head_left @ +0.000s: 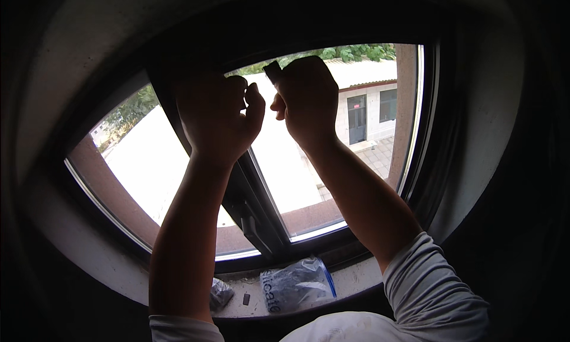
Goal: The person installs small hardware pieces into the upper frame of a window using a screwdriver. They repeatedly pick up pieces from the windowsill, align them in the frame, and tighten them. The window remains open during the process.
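Both my arms are raised in front of a dark-framed window, and my hands show nearly black against the daylight. My right hand is closed around a small dark block-like piece, whose end sticks out above the thumb side toward the left. My left hand is closed in a pinch beside the central frame bar, thumb and forefinger curled together. Whatever it may hold is too dark to make out. A narrow gap of bright light separates the two hands.
On the sill below lie a clear zip bag with a blue closure and dark contents, a small dark rectangular piece and a smaller clear bag. A window handle sticks out from the central bar. Outside stands a pale building.
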`<state>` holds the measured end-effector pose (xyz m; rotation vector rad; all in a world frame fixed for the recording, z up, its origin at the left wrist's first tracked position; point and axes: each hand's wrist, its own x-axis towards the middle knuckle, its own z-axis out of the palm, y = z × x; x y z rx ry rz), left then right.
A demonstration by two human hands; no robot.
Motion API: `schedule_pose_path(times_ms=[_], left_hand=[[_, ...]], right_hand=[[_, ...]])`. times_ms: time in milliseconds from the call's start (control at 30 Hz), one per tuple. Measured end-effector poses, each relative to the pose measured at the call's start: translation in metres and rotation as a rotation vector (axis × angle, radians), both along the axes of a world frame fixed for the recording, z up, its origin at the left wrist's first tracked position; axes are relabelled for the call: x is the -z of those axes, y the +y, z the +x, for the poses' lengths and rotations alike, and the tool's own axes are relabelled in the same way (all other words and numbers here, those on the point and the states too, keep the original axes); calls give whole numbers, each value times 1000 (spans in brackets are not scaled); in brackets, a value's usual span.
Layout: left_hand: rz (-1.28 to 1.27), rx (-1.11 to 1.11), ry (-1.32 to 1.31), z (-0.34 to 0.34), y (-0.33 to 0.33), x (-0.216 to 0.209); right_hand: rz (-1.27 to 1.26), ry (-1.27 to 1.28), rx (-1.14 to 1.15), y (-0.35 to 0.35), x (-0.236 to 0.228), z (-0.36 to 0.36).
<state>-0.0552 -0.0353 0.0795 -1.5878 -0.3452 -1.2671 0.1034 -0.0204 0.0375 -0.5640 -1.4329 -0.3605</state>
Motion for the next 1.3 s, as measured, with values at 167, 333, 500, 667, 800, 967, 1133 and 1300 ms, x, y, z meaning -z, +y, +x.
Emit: schedule_pose_path(times_ms=[167,333,500,667,800,967,1133,1300], left_hand=[[-56,35,-7,3,1,0],[-139,-70,23,1,-4,4],[-117,-109,26,3,-9,1],[-91,-71,-17,7,-7,0],[-174,-240,61,3,-3,3],[-181,-374,84,6,1,1],[-160,-330,59,8,3,4],[-107,-223,-8,6,4,4]], right_hand=[[67,-29,2,3,3,1],[-57,28,-48,-3,3,-2],[-97,49,-44,-4,2,-1],[-68,-43,22,-6,3,1],[-20,-134,58,4,5,3],[-98,-40,-102,-1,6,0],[-93,-86,-197,-6,9,2],[-284,-22,-341,-13,5,2]])
